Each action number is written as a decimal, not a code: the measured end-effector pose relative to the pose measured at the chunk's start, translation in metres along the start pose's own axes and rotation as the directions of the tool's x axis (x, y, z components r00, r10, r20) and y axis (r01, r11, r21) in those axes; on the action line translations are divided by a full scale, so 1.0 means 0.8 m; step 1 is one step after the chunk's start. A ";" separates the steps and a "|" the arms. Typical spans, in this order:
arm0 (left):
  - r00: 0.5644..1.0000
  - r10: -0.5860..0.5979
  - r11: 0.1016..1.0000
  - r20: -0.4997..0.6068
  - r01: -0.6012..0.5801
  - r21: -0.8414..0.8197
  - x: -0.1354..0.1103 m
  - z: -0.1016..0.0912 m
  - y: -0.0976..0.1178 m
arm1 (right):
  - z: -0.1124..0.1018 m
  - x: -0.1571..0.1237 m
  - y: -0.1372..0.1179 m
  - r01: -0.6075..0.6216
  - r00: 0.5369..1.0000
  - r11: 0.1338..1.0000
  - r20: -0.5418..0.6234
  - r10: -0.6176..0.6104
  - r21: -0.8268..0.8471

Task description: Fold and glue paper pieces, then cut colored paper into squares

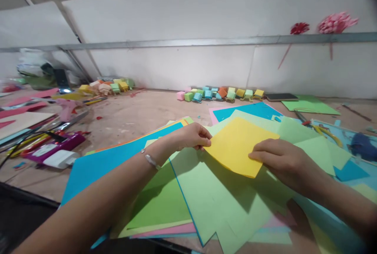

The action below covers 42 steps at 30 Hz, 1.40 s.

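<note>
A yellow square of paper (pixel 238 144) is held a little above a spread of light green sheets (pixel 224 199). My left hand (pixel 191 136) pinches its left corner, with a silver bracelet on the wrist. My right hand (pixel 279 159) grips its lower right edge, fingers curled over the paper. Blue sheets (pixel 97 167) and a darker green sheet (pixel 159 203) lie under my left forearm.
A row of small folded paper boxes (pixel 219 94) lines the back wall, with another cluster (pixel 106 87) at the left. A dark phone (pixel 281 97) and a green sheet (pixel 309 105) lie at back right. Purple packets, pens and cables (pixel 50 146) clutter the left.
</note>
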<state>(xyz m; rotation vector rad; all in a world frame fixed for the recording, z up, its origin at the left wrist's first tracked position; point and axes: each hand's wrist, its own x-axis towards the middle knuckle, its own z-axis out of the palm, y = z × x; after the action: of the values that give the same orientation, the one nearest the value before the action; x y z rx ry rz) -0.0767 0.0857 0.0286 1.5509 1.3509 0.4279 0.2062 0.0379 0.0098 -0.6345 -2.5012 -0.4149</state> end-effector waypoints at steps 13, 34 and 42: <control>0.990 0.133 0.793 0.053 -0.138 0.593 -0.050 0.018 0.009 | 0.019 -0.023 -0.003 -0.179 0.909 0.967 0.406 0.092 0.180; 0.502 0.809 0.007 0.305 -0.527 0.850 -0.119 0.105 0.024 | -0.003 -0.004 -0.006 -0.021 0.847 0.968 0.510 0.150 -0.251; 0.590 0.781 0.093 0.206 -0.435 0.895 -0.133 0.118 0.008 | -0.014 0.000 -0.013 -0.095 0.888 0.977 0.426 0.171 -0.193</control>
<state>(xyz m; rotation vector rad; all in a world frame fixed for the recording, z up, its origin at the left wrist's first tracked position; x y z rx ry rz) -0.0334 -0.0496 0.0270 3.2209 1.0623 0.5188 0.2056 0.0242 0.0174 -1.0660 -2.8420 -0.4755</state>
